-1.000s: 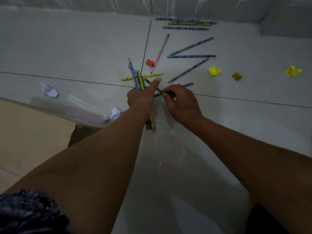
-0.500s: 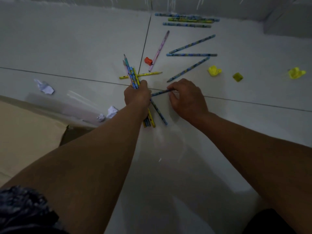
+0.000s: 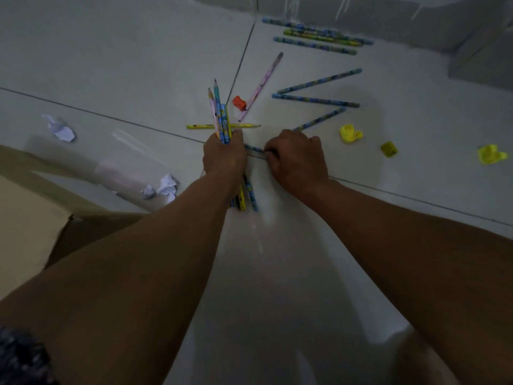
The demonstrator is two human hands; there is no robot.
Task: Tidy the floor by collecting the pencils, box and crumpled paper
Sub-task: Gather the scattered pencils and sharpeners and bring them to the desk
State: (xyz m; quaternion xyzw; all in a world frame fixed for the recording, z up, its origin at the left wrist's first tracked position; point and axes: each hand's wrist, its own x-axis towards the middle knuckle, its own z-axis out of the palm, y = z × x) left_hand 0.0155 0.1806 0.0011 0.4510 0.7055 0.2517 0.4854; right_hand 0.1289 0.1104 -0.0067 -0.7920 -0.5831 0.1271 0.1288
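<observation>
My left hand (image 3: 224,157) is shut on a bundle of pencils (image 3: 220,120) whose tips point away from me and whose ends stick out below my wrist. My right hand (image 3: 295,159) pinches a blue pencil (image 3: 254,148) lying on the white tiled floor between the two hands. More pencils lie loose beyond: a yellow pencil (image 3: 244,125), a pink pencil (image 3: 261,86), three blue pencils (image 3: 316,100) in a fan, and a row near the wall (image 3: 316,37). Crumpled white paper (image 3: 62,129) lies at left, and more crumpled paper (image 3: 163,187) nearer my left arm. A cardboard box (image 3: 30,226) sits at lower left.
An orange sharpener (image 3: 239,102) lies beside the pink pencil. Two yellow crumpled pieces (image 3: 350,133) (image 3: 490,154) and a small yellow-green sharpener-like item (image 3: 389,148) lie at right. A grey wall (image 3: 388,12) runs along the far side.
My left hand has closed around the bundle, taking in one more blue pencil. My right hand has dropped onto another blue pencil on the floor. The view has shifted a little closer.
</observation>
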